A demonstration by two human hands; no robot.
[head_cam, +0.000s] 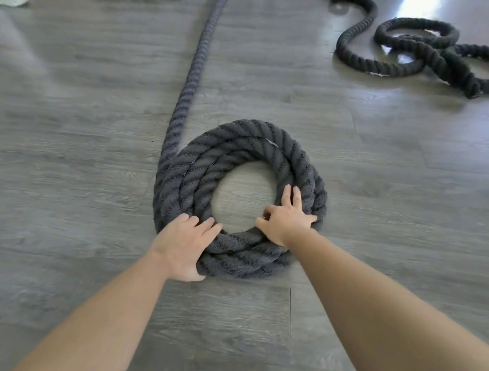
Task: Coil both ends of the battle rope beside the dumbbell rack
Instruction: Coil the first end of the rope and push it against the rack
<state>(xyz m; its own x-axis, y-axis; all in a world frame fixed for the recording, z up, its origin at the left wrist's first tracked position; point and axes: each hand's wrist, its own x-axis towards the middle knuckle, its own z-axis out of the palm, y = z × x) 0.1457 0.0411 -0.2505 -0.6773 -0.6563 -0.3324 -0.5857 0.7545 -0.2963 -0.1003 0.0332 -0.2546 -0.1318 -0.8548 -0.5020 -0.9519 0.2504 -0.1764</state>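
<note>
A thick dark grey battle rope lies wound in a flat round coil [264, 143] on the floor in front of me, with a bare patch of floor in its middle. From the coil's left side a straight run of rope [195, 66] leads away to the top of the view. My left hand [182, 246] grips the coil's near left edge, fingers over the top and thumb under the outer turn. My right hand [285, 219] presses on the near right part of the coil, fingers spread. The rope's other end [412, 47] lies in loose, untidy loops at the top right.
The floor [79, 159] is grey wood-look planking. A pale object [13, 2] shows at the top left corner. No dumbbell rack is in view.
</note>
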